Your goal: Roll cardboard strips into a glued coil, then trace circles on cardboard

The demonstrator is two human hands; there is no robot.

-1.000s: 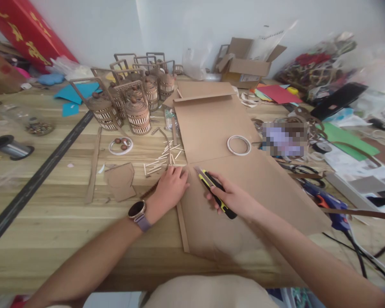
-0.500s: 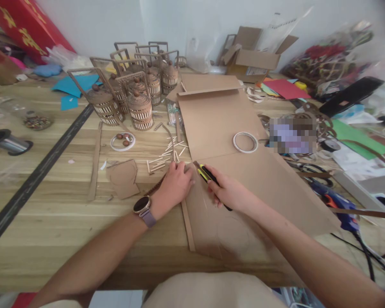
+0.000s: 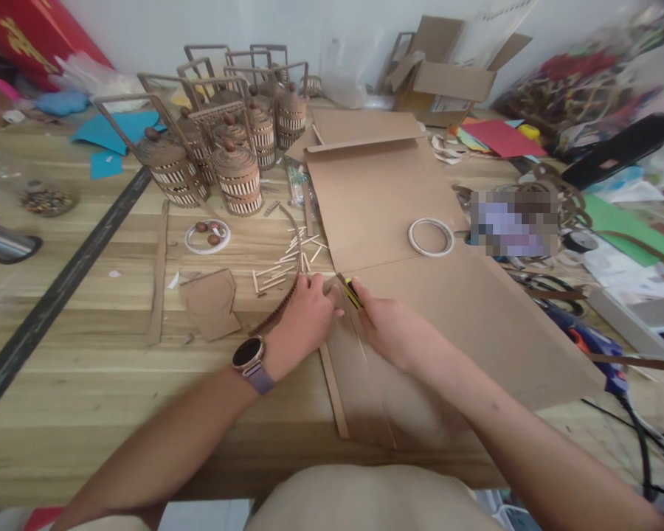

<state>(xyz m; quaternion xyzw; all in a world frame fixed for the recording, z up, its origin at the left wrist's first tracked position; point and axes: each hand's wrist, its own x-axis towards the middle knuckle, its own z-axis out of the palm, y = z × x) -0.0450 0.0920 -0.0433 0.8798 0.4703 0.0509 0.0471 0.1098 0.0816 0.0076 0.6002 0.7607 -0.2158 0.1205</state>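
A large brown cardboard sheet lies on the wooden table, with a thin cut line running down its near left part. My right hand is wrapped round a yellow and black utility knife, whose tip points at the sheet's left edge. Close to that tip, my left hand is pinched on the cardboard edge, wearing a watch at the wrist. A curved dark strip passes beside my left hand. A roll of white tape rests on the sheet, beyond my right hand.
Several small lidded baskets with tall handles stand at the back left. Small pale sticks and a cut cardboard piece lie left of the sheet. A blue glue gun with cables is at the right; an open box stands behind.
The view has shifted a little. The knife has tilted and more of it is now hidden by my right hand. A piece at the cardboard edge looks slightly lifted by my left hand.
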